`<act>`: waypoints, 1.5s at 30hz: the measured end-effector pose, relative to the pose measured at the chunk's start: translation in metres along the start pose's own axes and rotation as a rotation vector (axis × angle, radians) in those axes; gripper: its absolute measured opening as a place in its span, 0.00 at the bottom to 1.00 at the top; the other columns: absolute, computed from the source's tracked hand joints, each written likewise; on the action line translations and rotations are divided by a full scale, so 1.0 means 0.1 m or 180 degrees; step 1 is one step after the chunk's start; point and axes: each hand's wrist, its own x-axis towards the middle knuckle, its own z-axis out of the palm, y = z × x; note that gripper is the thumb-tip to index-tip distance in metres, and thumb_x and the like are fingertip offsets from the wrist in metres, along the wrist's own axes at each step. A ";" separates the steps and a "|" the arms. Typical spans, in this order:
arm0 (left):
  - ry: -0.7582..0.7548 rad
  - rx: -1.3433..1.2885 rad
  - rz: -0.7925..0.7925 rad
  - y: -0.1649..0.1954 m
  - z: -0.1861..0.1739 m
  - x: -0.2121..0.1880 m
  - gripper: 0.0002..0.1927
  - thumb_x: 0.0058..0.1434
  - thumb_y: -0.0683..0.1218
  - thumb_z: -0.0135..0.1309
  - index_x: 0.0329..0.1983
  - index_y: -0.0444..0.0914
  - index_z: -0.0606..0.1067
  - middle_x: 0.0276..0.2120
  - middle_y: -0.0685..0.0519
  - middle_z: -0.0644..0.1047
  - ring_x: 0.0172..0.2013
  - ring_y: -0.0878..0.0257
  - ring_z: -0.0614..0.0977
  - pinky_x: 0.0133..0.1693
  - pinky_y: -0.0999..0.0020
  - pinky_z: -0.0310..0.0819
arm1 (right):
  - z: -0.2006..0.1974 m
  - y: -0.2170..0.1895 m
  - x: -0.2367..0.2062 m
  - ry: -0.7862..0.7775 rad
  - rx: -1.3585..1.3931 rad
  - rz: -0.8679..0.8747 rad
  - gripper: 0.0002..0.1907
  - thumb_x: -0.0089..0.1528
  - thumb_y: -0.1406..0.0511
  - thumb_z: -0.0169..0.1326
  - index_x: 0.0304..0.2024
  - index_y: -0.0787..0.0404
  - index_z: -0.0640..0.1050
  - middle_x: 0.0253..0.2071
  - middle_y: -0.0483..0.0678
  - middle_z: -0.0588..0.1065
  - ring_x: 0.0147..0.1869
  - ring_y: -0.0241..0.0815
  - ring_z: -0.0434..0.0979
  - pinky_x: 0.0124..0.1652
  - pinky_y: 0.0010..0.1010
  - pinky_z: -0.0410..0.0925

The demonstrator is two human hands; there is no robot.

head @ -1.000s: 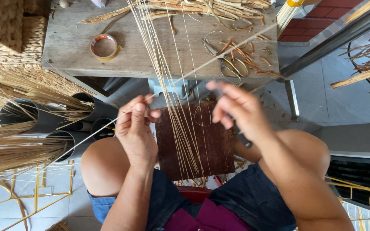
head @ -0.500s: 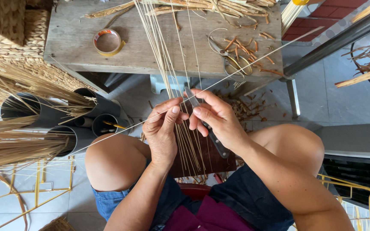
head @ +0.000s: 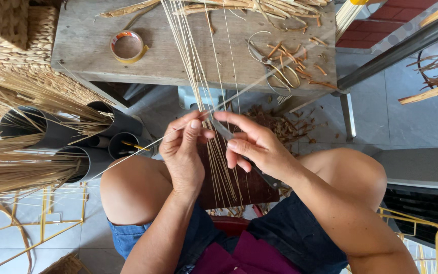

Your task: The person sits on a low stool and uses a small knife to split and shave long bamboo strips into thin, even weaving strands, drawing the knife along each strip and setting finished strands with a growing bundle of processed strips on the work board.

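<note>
My left hand [head: 183, 152] pinches a thin pale straw strand [head: 128, 158] that runs diagonally from lower left up toward the bench. My right hand [head: 252, 144] meets it at the fingertips and grips a dark-handled knife [head: 259, 172], its blade [head: 221, 131] lying against the strand. A bundle of long pale straw strands [head: 204, 76] runs from the wooden bench [head: 87, 56] down between my knees onto a dark brown board [head: 259, 190] on my lap.
A roll of tape [head: 128, 45] and metal scissors [head: 275, 66] with straw offcuts lie on the bench. Grey tubes [head: 51, 134] full of straw stand at left beside woven baskets [head: 11, 30]. Shavings [head: 285, 124] litter the floor. A metal bar [head: 401, 50] crosses at right.
My hands have come together from apart and stay joined on the single strand, with the knife blade brought up against it. The view has shifted slightly.
</note>
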 end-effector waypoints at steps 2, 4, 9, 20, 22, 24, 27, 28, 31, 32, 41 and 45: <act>-0.0162 0.0116 -0.0007 -0.04 0.05 -0.06 0.09 0.70 0.41 0.57 0.51 0.33 0.78 0.46 0.45 0.83 0.34 0.66 0.83 0.38 0.75 0.74 | 0.00 0.01 0.00 0.0154 0.0144 -0.0130 0.28 0.71 0.66 0.46 0.73 0.60 0.60 0.28 0.48 0.75 0.25 0.30 0.69 0.27 0.19 0.65; -0.0388 0.0187 0.0062 -0.06 0.09 -0.11 0.09 0.71 0.41 0.56 0.51 0.33 0.79 0.47 0.46 0.83 0.35 0.67 0.83 0.39 0.75 0.75 | 0.00 0.03 0.01 0.0362 0.0133 -0.0187 0.27 0.71 0.66 0.47 0.72 0.62 0.62 0.28 0.48 0.75 0.25 0.30 0.68 0.27 0.20 0.64; -0.0399 0.0225 0.0065 -0.02 0.10 -0.09 0.08 0.71 0.40 0.56 0.50 0.33 0.79 0.46 0.45 0.84 0.35 0.66 0.83 0.39 0.75 0.74 | -0.04 0.05 0.03 0.0596 0.0155 -0.0265 0.25 0.71 0.67 0.47 0.71 0.64 0.65 0.29 0.49 0.75 0.26 0.30 0.68 0.28 0.20 0.64; -0.0109 0.0248 0.0293 0.14 -0.11 0.07 0.07 0.72 0.41 0.55 0.49 0.33 0.77 0.45 0.43 0.83 0.34 0.64 0.83 0.38 0.74 0.75 | -0.50 -0.03 -0.06 0.1287 0.0306 -0.0675 0.22 0.71 0.66 0.49 0.69 0.62 0.70 0.30 0.48 0.75 0.27 0.31 0.69 0.28 0.20 0.63; -0.0035 0.0280 0.0325 0.18 -0.17 0.12 0.06 0.72 0.41 0.55 0.48 0.33 0.77 0.44 0.43 0.83 0.34 0.64 0.83 0.38 0.73 0.76 | -0.63 -0.04 -0.12 0.1365 0.0494 -0.0761 0.22 0.72 0.67 0.50 0.68 0.62 0.70 0.31 0.48 0.75 0.28 0.32 0.69 0.28 0.21 0.64; 0.0044 0.0353 0.0349 0.21 -0.22 0.16 0.07 0.73 0.42 0.55 0.48 0.33 0.77 0.44 0.43 0.83 0.34 0.63 0.84 0.38 0.74 0.75 | -0.76 -0.04 -0.18 0.1561 0.0593 -0.0842 0.21 0.72 0.68 0.50 0.68 0.63 0.71 0.36 0.48 0.76 0.31 0.33 0.71 0.28 0.22 0.64; 0.0138 0.0200 0.0369 0.27 -0.31 0.22 0.07 0.73 0.43 0.55 0.49 0.34 0.76 0.46 0.43 0.83 0.35 0.63 0.83 0.38 0.73 0.75 | -0.96 -0.04 -0.26 0.1937 0.0693 -0.0948 0.21 0.72 0.70 0.51 0.68 0.63 0.71 0.42 0.46 0.76 0.35 0.34 0.74 0.28 0.23 0.65; 0.0162 0.0105 0.0373 0.29 -0.33 0.24 0.07 0.74 0.43 0.55 0.49 0.34 0.76 0.46 0.43 0.82 0.35 0.63 0.83 0.38 0.73 0.76 | -1.03 -0.04 -0.30 0.1996 0.0782 -0.0978 0.21 0.73 0.71 0.51 0.69 0.63 0.72 0.39 0.46 0.75 0.36 0.35 0.74 0.29 0.24 0.65; 0.0265 0.0170 0.0523 0.34 -0.39 0.29 0.07 0.76 0.44 0.54 0.50 0.35 0.75 0.48 0.43 0.83 0.36 0.64 0.83 0.38 0.75 0.74 | -1.25 -0.05 -0.42 0.2310 0.0837 -0.1111 0.21 0.74 0.72 0.51 0.70 0.62 0.72 0.42 0.47 0.76 0.37 0.36 0.74 0.30 0.25 0.65; 0.0317 0.0135 0.0527 0.36 -0.40 0.30 0.07 0.76 0.44 0.53 0.50 0.35 0.75 0.48 0.43 0.83 0.36 0.64 0.83 0.38 0.75 0.74 | -1.33 -0.06 -0.46 0.2432 0.0817 -0.1162 0.21 0.75 0.72 0.50 0.70 0.62 0.72 0.44 0.47 0.77 0.37 0.36 0.74 0.30 0.26 0.66; -0.0326 0.1140 0.0817 0.37 -0.22 0.20 0.04 0.76 0.41 0.51 0.48 0.35 0.72 0.48 0.44 0.83 0.36 0.67 0.84 0.39 0.76 0.77 | -1.54 -0.18 -0.66 0.2737 0.0703 -0.1708 0.16 0.81 0.71 0.49 0.71 0.62 0.72 0.34 0.51 0.74 0.30 0.35 0.70 0.28 0.24 0.62; -0.0950 0.1643 0.0306 0.24 -0.04 0.15 0.06 0.73 0.40 0.52 0.49 0.32 0.76 0.42 0.48 0.84 0.35 0.71 0.82 0.38 0.76 0.80 | -1.11 -0.10 -0.54 0.2031 -0.0374 -0.1344 0.14 0.78 0.67 0.48 0.66 0.59 0.73 0.32 0.48 0.75 0.26 0.31 0.66 0.28 0.21 0.61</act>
